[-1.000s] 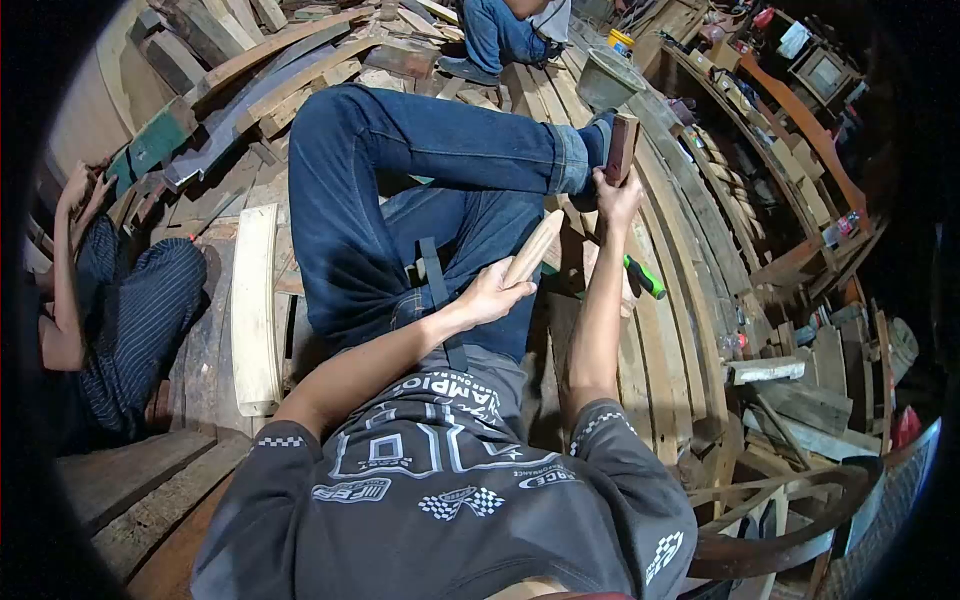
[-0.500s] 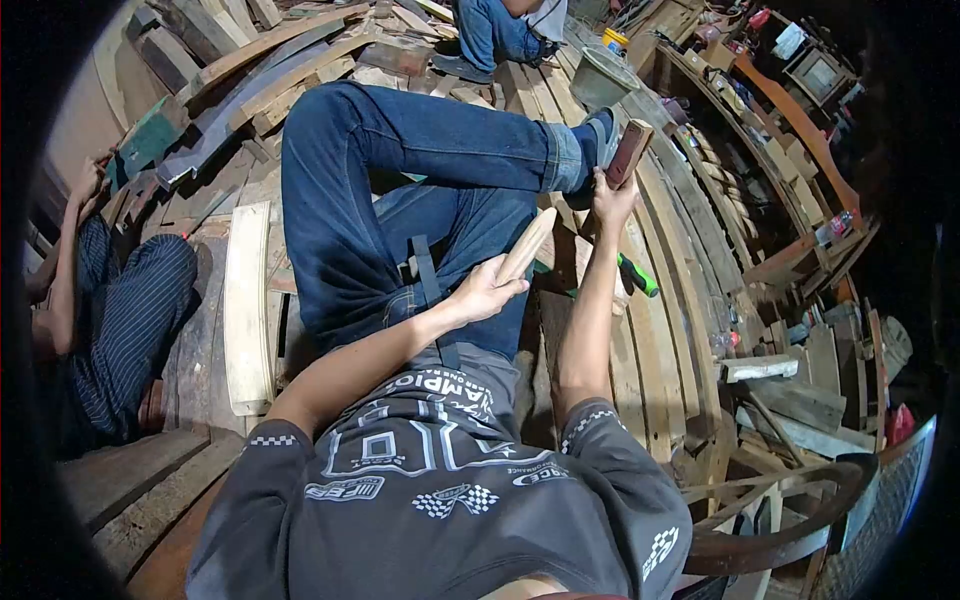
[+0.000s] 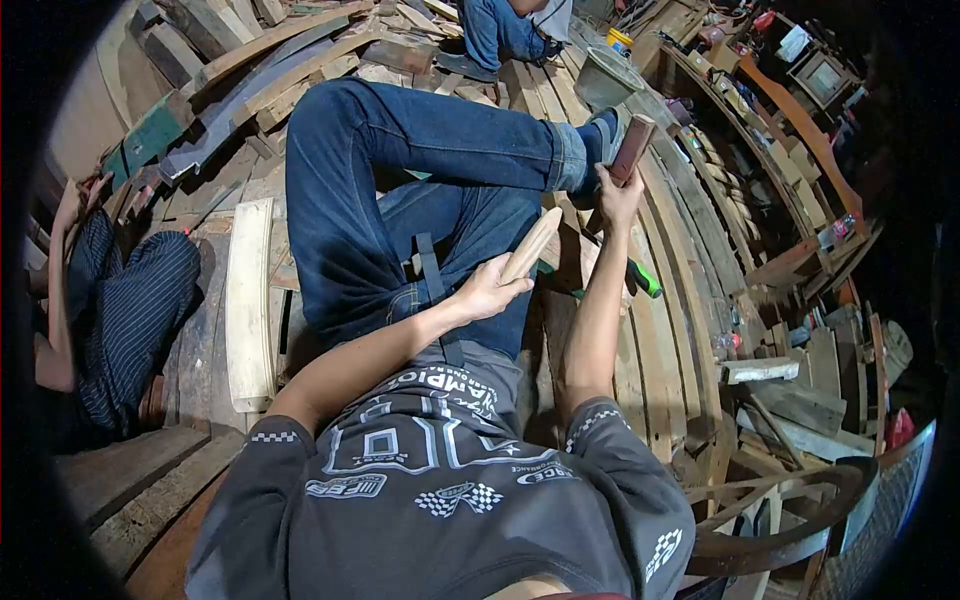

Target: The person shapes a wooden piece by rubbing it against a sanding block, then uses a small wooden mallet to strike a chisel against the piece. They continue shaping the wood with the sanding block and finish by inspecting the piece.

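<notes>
Seen from my head camera, my left hand (image 3: 487,290) is closed around the lower end of a pale wooden piece (image 3: 532,245). My fingers wrap it and my thumb lies along its side. The piece slants up toward 1 o'clock from my hand, over my lap, and its top end is just beside my folded leg in blue jeans (image 3: 420,140).

My right hand (image 3: 620,190) is stretched out at 1 o'clock from the left one. It is clenched on the lower end of a dark wooden block (image 3: 632,148). The block stands nearly upright, tilted a little to the right, close beside my shoe (image 3: 603,128).

Between my two forearms, at 3 o'clock from the pale piece, a green-handled tool (image 3: 643,279) lies on the plank floor (image 3: 690,330). My right arm crosses over part of it. A grey bucket (image 3: 608,80) stands at 12 o'clock from the block, with a yellow tub (image 3: 621,42) beyond it. A light curved board (image 3: 250,300) lies on the floor at 9 o'clock from my left hand.

Further that way sits another person in striped trousers (image 3: 130,310). A third person in jeans (image 3: 495,35) is at the top edge, among stacked timber (image 3: 260,60).
</notes>
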`<control>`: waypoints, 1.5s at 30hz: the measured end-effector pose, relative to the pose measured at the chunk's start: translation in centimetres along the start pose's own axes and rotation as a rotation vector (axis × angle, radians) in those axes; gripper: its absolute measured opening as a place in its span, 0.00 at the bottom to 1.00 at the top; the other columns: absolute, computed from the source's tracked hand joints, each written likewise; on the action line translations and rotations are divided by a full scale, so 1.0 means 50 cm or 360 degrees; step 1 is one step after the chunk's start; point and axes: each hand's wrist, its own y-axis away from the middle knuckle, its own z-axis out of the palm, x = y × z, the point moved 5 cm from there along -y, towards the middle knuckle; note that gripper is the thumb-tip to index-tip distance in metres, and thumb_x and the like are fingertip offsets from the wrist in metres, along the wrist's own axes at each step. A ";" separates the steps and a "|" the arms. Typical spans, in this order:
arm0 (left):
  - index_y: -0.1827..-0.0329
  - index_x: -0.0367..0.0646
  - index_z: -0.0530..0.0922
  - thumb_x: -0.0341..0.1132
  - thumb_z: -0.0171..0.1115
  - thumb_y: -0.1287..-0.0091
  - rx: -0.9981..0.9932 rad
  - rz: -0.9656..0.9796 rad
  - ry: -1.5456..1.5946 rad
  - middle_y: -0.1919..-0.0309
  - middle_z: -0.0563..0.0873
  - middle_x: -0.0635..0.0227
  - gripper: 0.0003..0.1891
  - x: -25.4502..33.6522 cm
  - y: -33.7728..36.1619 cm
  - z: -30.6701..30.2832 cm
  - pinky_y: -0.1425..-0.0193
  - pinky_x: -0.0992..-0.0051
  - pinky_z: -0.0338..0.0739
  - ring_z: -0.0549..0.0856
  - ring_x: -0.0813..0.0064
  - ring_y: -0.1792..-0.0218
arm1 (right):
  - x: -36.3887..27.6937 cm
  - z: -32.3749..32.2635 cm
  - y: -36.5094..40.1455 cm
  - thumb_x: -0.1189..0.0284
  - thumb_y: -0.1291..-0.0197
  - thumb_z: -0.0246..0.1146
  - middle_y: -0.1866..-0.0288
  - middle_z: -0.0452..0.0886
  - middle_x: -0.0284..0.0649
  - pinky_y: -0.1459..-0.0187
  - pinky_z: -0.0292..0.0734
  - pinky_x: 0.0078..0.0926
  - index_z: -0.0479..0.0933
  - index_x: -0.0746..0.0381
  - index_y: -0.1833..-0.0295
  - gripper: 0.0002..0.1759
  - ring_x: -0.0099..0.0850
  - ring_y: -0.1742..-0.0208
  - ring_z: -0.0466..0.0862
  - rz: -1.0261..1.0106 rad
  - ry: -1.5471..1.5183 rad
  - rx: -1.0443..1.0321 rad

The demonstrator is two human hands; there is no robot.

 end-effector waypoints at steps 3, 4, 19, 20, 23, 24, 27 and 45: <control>0.52 0.42 0.74 0.32 0.63 0.30 0.0030 0.0013 -0.0076 0.76 0.72 0.79 0.09 0.001 0.002 0.000 0.83 0.82 0.62 0.68 0.88 0.83 | -0.016 0.011 0.003 0.78 0.47 0.72 0.65 0.87 0.40 0.58 0.79 0.28 0.80 0.68 0.58 0.11 0.26 0.64 0.84 -0.0103 0.0140 -0.0045; 0.52 0.42 0.74 0.32 0.63 0.30 0.0042 0.0020 -0.0120 0.76 0.72 0.79 0.09 0.003 0.000 -0.001 0.83 0.82 0.62 0.68 0.88 0.83 | -0.016 0.014 0.004 0.77 0.47 0.72 0.66 0.87 0.41 0.58 0.79 0.30 0.81 0.67 0.58 0.11 0.27 0.65 0.85 -0.0095 0.0151 -0.0045; 0.52 0.42 0.73 0.32 0.63 0.29 -0.0035 0.0068 -0.0012 0.76 0.71 0.79 0.09 -0.001 -0.001 0.001 0.83 0.83 0.61 0.68 0.89 0.83 | -0.091 0.036 0.021 0.76 0.54 0.68 0.62 0.83 0.61 0.55 0.78 0.46 0.77 0.67 0.50 0.22 0.58 0.56 0.83 -0.0317 0.0812 -0.0093; 0.52 0.42 0.73 0.32 0.63 0.29 -0.0008 0.0042 -0.0013 0.76 0.72 0.79 0.09 -0.001 -0.001 0.002 0.82 0.83 0.61 0.68 0.88 0.83 | -0.077 0.035 0.018 0.76 0.52 0.67 0.64 0.83 0.60 0.56 0.78 0.46 0.77 0.67 0.51 0.20 0.58 0.56 0.83 -0.0398 0.0808 -0.0051; 0.52 0.42 0.73 0.33 0.63 0.29 -0.0015 0.0073 -0.0054 0.76 0.72 0.79 0.10 -0.005 -0.003 -0.002 0.82 0.82 0.62 0.68 0.88 0.83 | -0.090 0.031 0.034 0.75 0.49 0.67 0.65 0.83 0.60 0.59 0.79 0.45 0.77 0.67 0.49 0.19 0.58 0.59 0.85 -0.0387 0.0670 0.0018; 0.51 0.42 0.73 0.34 0.64 0.29 0.0022 0.0128 -0.0129 0.75 0.72 0.79 0.11 0.006 -0.003 -0.001 0.82 0.82 0.62 0.69 0.88 0.82 | -0.088 0.027 0.037 0.74 0.48 0.68 0.64 0.83 0.61 0.59 0.79 0.45 0.77 0.68 0.50 0.19 0.58 0.59 0.85 -0.0390 0.0667 0.0060; 0.50 0.42 0.73 0.34 0.64 0.30 0.0010 0.0042 -0.0076 0.76 0.72 0.79 0.11 0.007 0.002 -0.002 0.82 0.82 0.63 0.69 0.88 0.82 | -0.065 0.007 0.041 0.71 0.45 0.70 0.64 0.84 0.59 0.59 0.79 0.44 0.78 0.69 0.51 0.18 0.56 0.60 0.86 -0.0364 0.0561 0.0131; 0.49 0.42 0.72 0.34 0.64 0.29 -0.0007 0.0038 -0.0008 0.77 0.70 0.79 0.12 -0.021 -0.010 0.002 0.83 0.82 0.60 0.67 0.88 0.84 | -0.085 -0.118 0.111 0.71 0.41 0.72 0.74 0.82 0.38 0.69 0.76 0.27 0.77 0.68 0.61 0.13 0.23 0.72 0.81 0.0091 0.0321 0.0313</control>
